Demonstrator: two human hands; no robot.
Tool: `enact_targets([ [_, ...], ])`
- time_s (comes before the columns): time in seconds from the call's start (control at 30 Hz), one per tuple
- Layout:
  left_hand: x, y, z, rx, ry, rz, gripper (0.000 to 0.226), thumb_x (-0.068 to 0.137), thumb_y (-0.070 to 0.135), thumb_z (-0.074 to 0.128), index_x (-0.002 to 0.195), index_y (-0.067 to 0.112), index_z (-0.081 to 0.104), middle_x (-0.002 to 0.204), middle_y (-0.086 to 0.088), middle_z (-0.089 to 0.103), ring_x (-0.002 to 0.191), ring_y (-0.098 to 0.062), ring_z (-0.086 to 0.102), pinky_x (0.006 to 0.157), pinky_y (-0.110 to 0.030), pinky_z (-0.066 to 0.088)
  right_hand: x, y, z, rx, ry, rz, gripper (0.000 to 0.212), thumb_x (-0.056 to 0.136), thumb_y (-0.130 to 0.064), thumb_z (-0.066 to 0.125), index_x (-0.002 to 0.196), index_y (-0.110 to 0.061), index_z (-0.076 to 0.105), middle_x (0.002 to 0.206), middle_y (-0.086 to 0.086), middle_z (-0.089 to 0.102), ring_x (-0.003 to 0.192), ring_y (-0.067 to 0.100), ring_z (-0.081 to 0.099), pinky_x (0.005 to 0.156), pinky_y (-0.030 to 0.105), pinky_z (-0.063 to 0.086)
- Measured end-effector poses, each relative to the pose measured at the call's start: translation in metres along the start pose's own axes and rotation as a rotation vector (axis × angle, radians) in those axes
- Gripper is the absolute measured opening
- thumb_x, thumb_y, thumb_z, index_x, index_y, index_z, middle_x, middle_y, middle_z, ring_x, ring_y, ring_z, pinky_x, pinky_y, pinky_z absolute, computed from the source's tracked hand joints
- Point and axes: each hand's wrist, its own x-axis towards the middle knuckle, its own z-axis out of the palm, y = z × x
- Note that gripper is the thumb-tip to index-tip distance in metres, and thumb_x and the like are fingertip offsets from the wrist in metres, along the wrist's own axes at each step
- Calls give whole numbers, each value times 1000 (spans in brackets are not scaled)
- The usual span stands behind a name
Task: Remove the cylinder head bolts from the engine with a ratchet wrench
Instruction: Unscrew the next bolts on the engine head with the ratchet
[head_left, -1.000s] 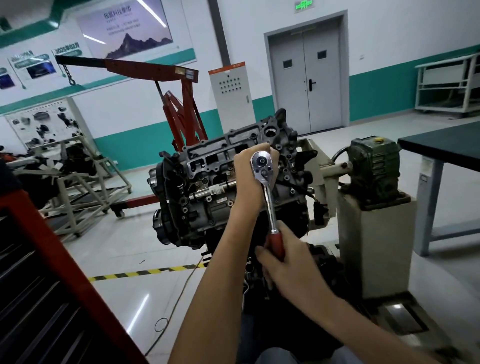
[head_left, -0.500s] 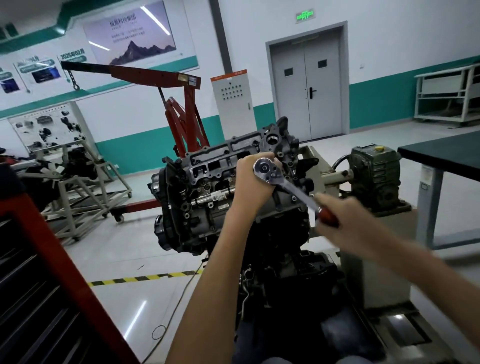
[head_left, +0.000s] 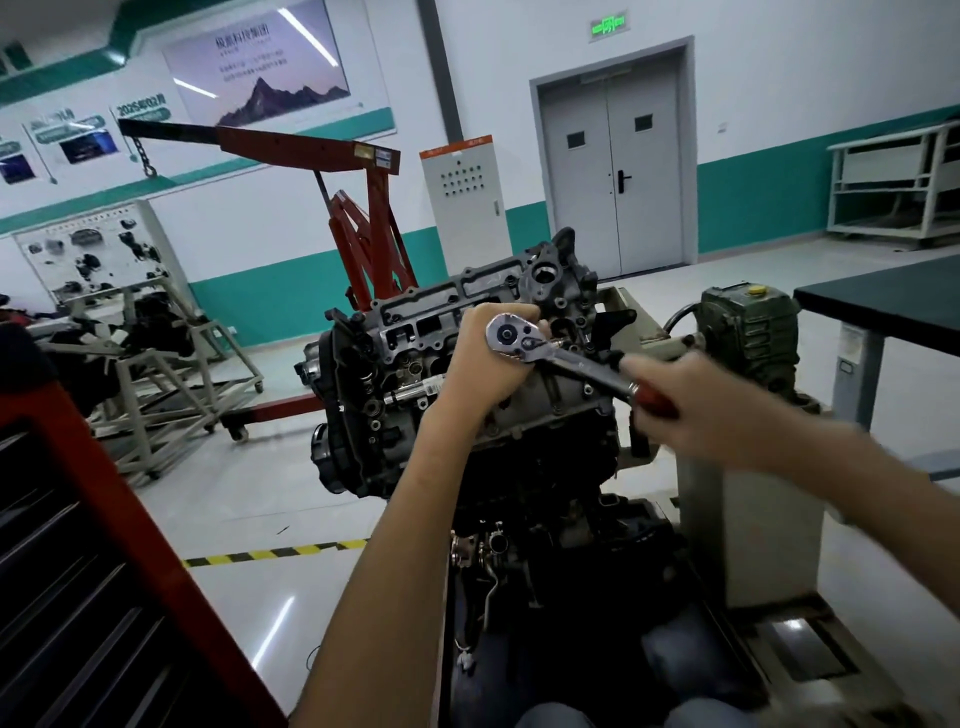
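1. Above the grey double door (head_left: 613, 171) hangs a lit green exit sign (head_left: 608, 24). I cannot read its characters.
2. Far left of the door, a wall card (head_left: 141, 107) reads "2025年02月".
3. Left of the door, the mountain poster (head_left: 260, 67) has a Chinese headline, too soft for me to read.
4. Just left of the door, the cabinet's orange strip (head_left: 457, 146) carries tiny print I cannot read.
5. Below and left of the door, the white label (head_left: 430, 385) on the engine (head_left: 395, 364) is unreadable.

red engine crane (head_left: 363, 218) | grey double door (head_left: 613, 166) | dark table (head_left: 883, 306) | white control cabinet (head_left: 465, 197)
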Motion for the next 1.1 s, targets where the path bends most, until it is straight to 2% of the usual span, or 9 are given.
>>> enact_targets([
  [0.1,2,4,6,31,-18,1,45,84,-8,57,47,6,36,48,-3,34,50,-15,29,51,-28,25,4,13,-11,-161,51,11,31,82,-6,59,78,-31,41,61,-6,54,46,5,55,45,25,50],
  [0.2,0,7,19,-2,116,-17,52,88,-5,57,49,23,35,47,6,33,46,-8,29,49,-22,26,-16,-8,36,164,145,141,22,80,-2,61,82,-21,49,60,1,54,43,9,52,44,25,49],
  [0.27,-1,8,29,-99,237,-84,49,88,-7,55,52,21,39,48,10,37,45,-4,35,48,-18,30,-24,-38,73,431,247,230,29,80,-4,62,76,-26,45,54,-2,49,39,5,47,40,15,40],
  [0.43,-4,11,29,-107,238,-16,41,85,-14,54,55,10,39,52,1,30,47,-3,25,46,-15,22,-13,-84,119,760,303,224,27,82,-4,57,76,-25,41,55,5,48,40,15,46,41,28,41],
  [0.53,-7,6,19,-117,193,-22,44,88,-9,55,53,12,39,51,4,30,46,-1,27,46,-13,24,-16,-56,89,539,205,186,28,81,-1,57,75,-25,41,54,0,45,38,6,41,40,18,37],
  [0.77,7,4,15,70,39,9,36,80,-2,56,48,2,39,47,-6,35,50,-15,30,48,-38,30,1,23,-18,-211,82,-23,20,82,-7,59,83,-20,44,60,-6,54,45,3,54,44,25,51],
  [0.87,2,5,25,-1,176,25,37,80,6,53,48,21,41,46,8,36,48,-11,31,47,-31,27,-11,11,20,-2,175,73,19,80,-4,60,87,-16,48,59,-5,53,43,6,52,44,23,48],
  [0.97,0,6,31,-42,237,37,39,85,7,56,50,18,42,47,13,37,47,-6,33,46,-26,27,-22,-33,79,371,342,217,25,80,-4,63,89,-20,46,53,-7,46,39,4,48,43,8,37],
  [1.1,-1,7,33,-70,224,41,40,87,-2,55,52,3,37,50,2,31,49,-10,26,48,-25,22,-14,-82,119,793,341,237,20,84,-5,56,84,-22,44,54,5,49,37,9,46,40,24,42],
])
